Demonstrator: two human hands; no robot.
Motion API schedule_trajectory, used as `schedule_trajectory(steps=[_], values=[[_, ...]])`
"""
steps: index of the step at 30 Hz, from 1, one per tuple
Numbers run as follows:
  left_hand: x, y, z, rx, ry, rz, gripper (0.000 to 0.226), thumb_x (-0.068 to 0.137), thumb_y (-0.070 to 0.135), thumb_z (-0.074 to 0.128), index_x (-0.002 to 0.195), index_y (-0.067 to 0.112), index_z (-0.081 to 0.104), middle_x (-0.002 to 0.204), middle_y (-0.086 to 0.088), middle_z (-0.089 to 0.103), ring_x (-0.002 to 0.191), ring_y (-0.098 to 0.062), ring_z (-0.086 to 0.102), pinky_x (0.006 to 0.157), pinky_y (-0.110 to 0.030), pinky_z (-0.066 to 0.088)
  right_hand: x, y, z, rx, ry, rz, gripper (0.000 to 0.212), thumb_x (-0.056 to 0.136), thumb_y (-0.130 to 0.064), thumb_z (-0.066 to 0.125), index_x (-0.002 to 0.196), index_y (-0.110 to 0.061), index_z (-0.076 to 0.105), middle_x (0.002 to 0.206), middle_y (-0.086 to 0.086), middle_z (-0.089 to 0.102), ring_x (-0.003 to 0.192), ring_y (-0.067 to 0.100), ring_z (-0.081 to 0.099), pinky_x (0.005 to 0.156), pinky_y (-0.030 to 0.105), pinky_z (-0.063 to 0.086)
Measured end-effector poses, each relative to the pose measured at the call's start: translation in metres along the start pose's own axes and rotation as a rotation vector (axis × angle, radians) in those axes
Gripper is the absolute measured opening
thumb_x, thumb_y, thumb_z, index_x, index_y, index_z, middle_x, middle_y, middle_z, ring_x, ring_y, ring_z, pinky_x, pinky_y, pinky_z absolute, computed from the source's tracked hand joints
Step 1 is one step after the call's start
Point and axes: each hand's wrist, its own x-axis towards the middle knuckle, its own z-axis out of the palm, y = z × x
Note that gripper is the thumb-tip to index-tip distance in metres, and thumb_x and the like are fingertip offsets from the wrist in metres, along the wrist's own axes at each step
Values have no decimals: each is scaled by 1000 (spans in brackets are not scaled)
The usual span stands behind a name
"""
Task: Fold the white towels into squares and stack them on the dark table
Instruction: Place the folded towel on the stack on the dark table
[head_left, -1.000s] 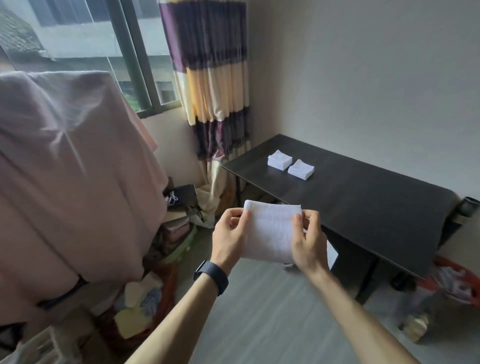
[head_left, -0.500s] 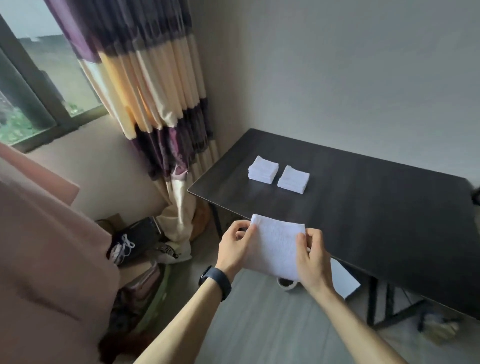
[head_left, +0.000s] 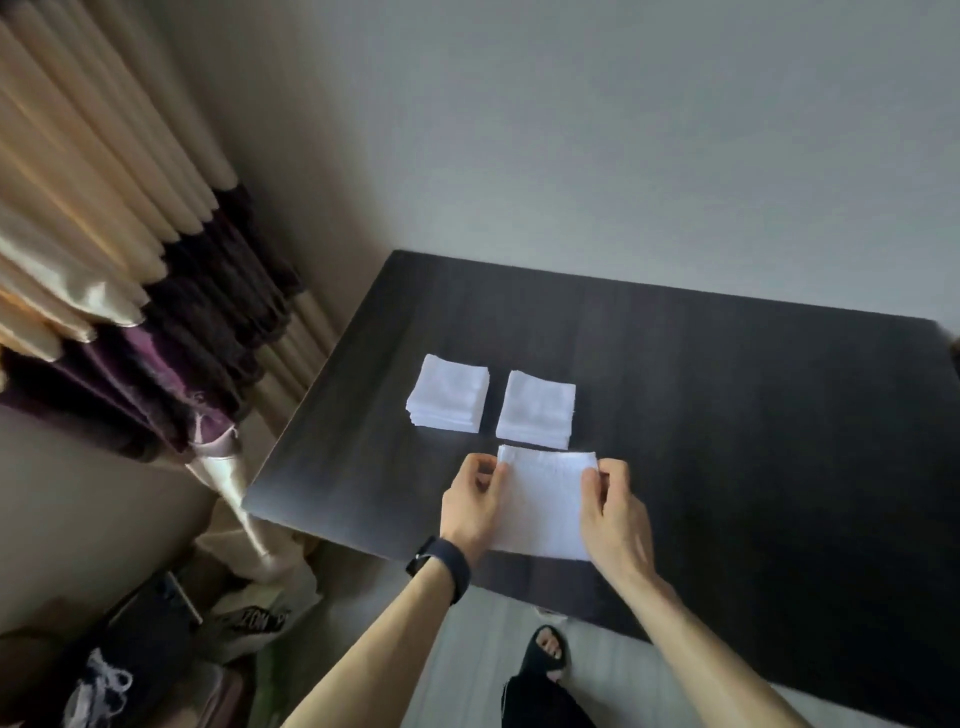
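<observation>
- Nearest, at the bottom of the view, a sandalled foot (head_left: 545, 652) stands on the grey floor (head_left: 467, 670), just short of the table's near edge.
- The left hand (head_left: 475, 506), with a dark wristwatch (head_left: 441, 566) on its wrist, pinches the left edge of a white towel (head_left: 545, 504) between thumb and curled fingers, close to the far corner.
- The right hand (head_left: 613, 514) pinches the right edge of the towel in the same way, so both hands hold it taut between them.
- The towel is a partly folded rectangle held over the near part of the dark table (head_left: 753, 441); whether it rests on the top or hangs just above it cannot be told.
- Just beyond its far edge lies the right-hand stack (head_left: 537, 409) of folded squares, with the left-hand stack (head_left: 449, 392) beside it, apart by a narrow gap.
- Step in hand, as I judge it: finishing the fold of this towel. It looks larger than the stacked squares, so one more halving seems likely.
- The next move calls for matching corners before creasing, then laying the square down gently on a stack so the layers below do not shift.
- Farthest, a striped curtain (head_left: 130, 260) hangs at left and a plain wall (head_left: 571, 130) stands behind the table.
</observation>
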Motion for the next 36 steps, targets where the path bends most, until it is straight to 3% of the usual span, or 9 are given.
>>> schedule_trajectory(steps=[5,14,20,23,26,29,32,34,36], values=[[97,18,24,46,-41,-67,19,96,44,54,99,27,59,94,4,66,81,-8,60,62,-18,43,95,1,23,-144,-49,41,21,105,-38,34,110,-20,44,86,-1,60,63,4,51,48,19,31],[235,12,60,170,-134,-80,20,99,44,50,107,26,55,94,11,61,85,-3,58,74,-25,46,201,20,85,-240,-2,172,24,106,-40,32,117,-22,44,84,-5,59,66,2,55,51,20,38],[265,-2,69,282,-198,-100,22,101,40,48,106,20,54,89,6,63,80,-13,60,74,-33,52,222,33,106,-336,-12,219,24,106,-39,32,111,-21,46,68,-8,54,57,4,53,47,21,30],[266,-4,66,329,-210,-83,22,101,42,46,104,20,51,92,4,64,81,-15,61,79,-40,54,222,37,114,-348,-7,254,27,105,-41,34,111,-20,49,71,-8,55,58,5,55,50,21,35],[259,5,57,418,-211,58,19,99,42,48,109,25,46,103,9,56,78,-4,54,75,-34,49,217,32,118,-313,114,284,32,101,-45,41,118,-19,52,98,-4,60,76,7,60,61,24,50],[249,4,38,490,-130,363,28,95,32,56,122,23,50,121,8,51,95,-10,54,78,-28,48,202,23,128,-475,268,40,32,98,-40,51,120,-18,58,124,5,59,105,19,58,79,31,53],[260,-24,18,756,-13,539,48,90,37,58,135,22,52,145,-4,47,131,-26,45,102,-40,43,193,15,149,-585,175,-211,39,98,-41,45,131,-24,59,145,6,49,133,28,45,100,44,44],[275,-42,7,950,-76,486,61,94,50,43,150,28,35,160,-7,27,148,-32,24,117,-54,21,196,14,163,-635,57,-208,48,101,-45,37,145,-31,47,157,7,37,145,30,31,111,55,33],[288,-54,1,1057,-169,484,65,97,57,29,156,35,16,166,-5,9,152,-34,1,117,-59,4,202,14,172,-689,-17,-140,53,103,-49,31,154,-36,29,163,6,25,151,30,18,115,62,23]])
